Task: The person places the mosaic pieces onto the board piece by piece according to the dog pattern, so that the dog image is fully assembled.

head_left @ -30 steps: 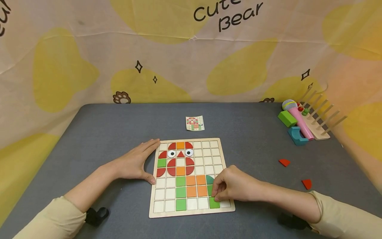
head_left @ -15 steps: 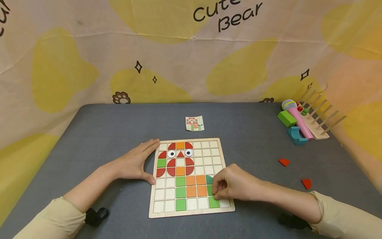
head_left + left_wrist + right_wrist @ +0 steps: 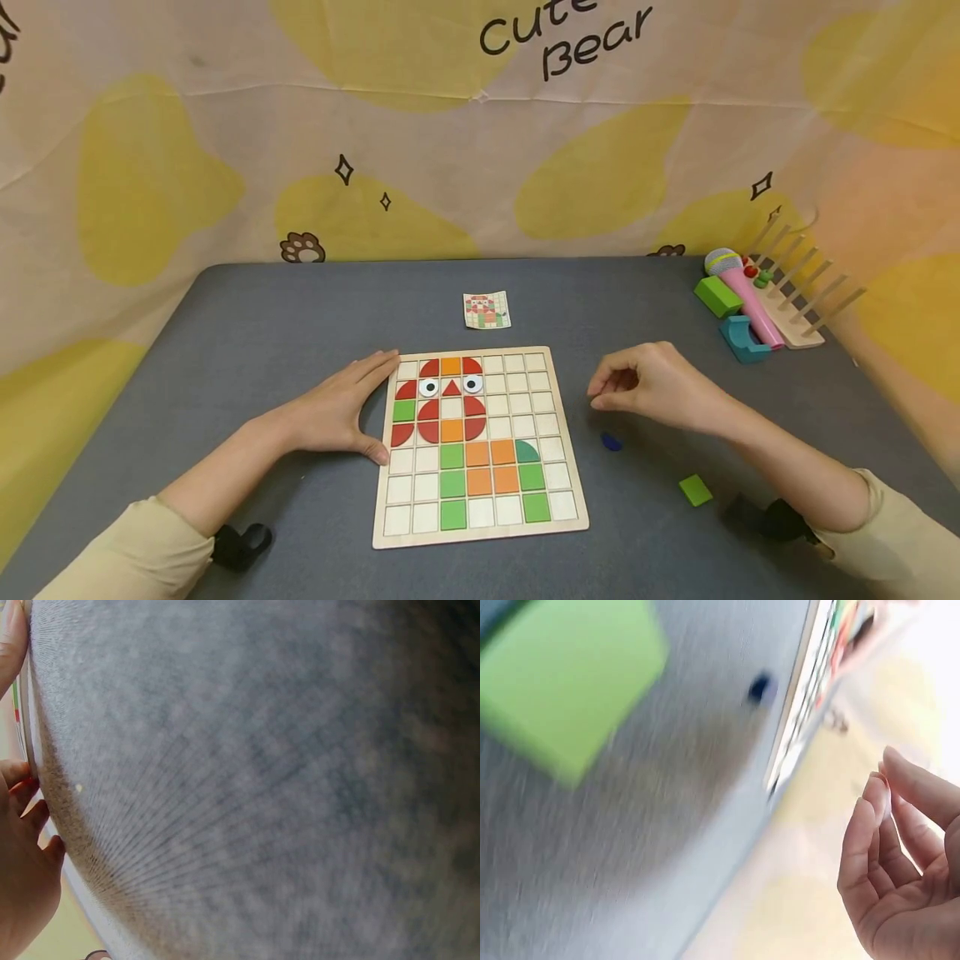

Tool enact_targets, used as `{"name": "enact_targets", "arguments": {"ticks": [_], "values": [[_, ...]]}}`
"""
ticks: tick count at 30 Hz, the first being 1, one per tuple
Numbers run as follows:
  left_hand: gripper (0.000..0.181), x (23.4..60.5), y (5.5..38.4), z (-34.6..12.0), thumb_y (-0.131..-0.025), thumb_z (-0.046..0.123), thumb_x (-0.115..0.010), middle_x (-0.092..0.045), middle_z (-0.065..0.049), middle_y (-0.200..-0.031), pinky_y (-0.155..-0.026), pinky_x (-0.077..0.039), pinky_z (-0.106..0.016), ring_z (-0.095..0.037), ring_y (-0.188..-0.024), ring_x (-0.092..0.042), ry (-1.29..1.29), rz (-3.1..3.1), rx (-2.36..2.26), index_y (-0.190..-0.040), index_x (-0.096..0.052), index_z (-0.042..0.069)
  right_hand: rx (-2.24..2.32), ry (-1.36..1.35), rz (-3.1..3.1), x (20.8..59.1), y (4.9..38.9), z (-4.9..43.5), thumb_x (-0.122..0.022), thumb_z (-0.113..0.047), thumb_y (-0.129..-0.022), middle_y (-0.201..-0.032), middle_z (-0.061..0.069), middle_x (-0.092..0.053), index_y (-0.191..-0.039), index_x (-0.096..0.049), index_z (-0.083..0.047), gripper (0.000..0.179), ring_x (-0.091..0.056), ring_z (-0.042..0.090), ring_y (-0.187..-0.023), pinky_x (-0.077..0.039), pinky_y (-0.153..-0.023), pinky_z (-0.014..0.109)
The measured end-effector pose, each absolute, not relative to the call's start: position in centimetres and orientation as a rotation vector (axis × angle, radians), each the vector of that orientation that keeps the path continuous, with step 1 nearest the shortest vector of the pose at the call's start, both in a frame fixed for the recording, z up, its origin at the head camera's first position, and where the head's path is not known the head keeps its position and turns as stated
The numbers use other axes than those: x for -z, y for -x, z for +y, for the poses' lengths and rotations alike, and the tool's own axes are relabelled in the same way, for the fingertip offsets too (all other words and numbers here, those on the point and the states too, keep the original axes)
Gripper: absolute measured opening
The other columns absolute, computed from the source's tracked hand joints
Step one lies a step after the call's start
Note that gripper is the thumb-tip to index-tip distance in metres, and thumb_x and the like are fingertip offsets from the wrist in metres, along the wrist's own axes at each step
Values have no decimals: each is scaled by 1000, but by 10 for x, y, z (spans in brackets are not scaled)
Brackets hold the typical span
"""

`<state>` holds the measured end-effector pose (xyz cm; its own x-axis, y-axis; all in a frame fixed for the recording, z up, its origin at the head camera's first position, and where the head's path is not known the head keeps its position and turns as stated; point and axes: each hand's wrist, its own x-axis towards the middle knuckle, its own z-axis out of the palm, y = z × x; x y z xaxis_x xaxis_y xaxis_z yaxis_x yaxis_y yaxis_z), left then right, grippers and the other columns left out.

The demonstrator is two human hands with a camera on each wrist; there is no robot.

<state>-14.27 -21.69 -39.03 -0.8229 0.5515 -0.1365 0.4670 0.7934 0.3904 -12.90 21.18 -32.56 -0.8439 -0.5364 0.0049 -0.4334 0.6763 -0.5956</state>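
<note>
My left hand (image 3: 333, 408) lies at the wooden grid board's (image 3: 510, 537) left edge, fingers extended to the upper corner and thumb lower down. Red, orange and green tiles fill part of the grid, with two eye tiles (image 3: 472, 383) near the top. A dark green quarter-round tile (image 3: 527, 451) sits above two green squares (image 3: 532, 477). Off the board's right side, my right hand (image 3: 660, 387) hovers with loosely bent fingers; I see nothing held between thumb and fingertips. Below it on the table are a dark blue piece (image 3: 611, 441) and a light green square (image 3: 695, 490).
A small pattern card (image 3: 486, 310) lies behind the board. At the back right are a pink toy microphone (image 3: 753, 308), a green block (image 3: 717, 297), a blue arch block (image 3: 744, 339) and a pegged wooden stand (image 3: 810, 337).
My right hand has left the green squares and moved up and right. The blue piece and loose green square came into view; my right arm now hides the two red pieces. My left hand stays.
</note>
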Motion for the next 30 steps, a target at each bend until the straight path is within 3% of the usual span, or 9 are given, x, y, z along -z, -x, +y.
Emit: {"name": "enact_targets", "arguments": {"ticks": [9, 17, 30], "values": [[133, 389, 142, -217, -57, 76, -78, -21, -13, -165, -121, -24, -62, -39, -153, -20, -786, 2739, -507, -157, -22, 10, 818, 622, 2768, 321, 162, 269, -80, -15, -81, -84, -5, -73, -94, -74, -14, 14, -65, 0, -72, -55, -66, 20], [133, 389, 142, -216, -57, 76, -79, -21, -12, -166, -122, -24, -61, -39, -153, -19, -792, 2739, -505, -157, -22, 10, 819, 642, 2584, 336, 181, 318, -81, -14, -80, -87, 3, -70, -99, -70, -7, 23, -63, 0, -74, -55, -67, 18], [133, 387, 142, -216, -57, 74, -80, -21, -13, -166, -121, -24, -62, -39, -153, -19, -784, 2732, -514, -157, -22, 10, 826, 658, 2208, 345, 186, 364, -80, -14, -80, -82, -2, -64, -98, -66, -1, 26, -59, 3, -74, -54, -63, 21]]}}
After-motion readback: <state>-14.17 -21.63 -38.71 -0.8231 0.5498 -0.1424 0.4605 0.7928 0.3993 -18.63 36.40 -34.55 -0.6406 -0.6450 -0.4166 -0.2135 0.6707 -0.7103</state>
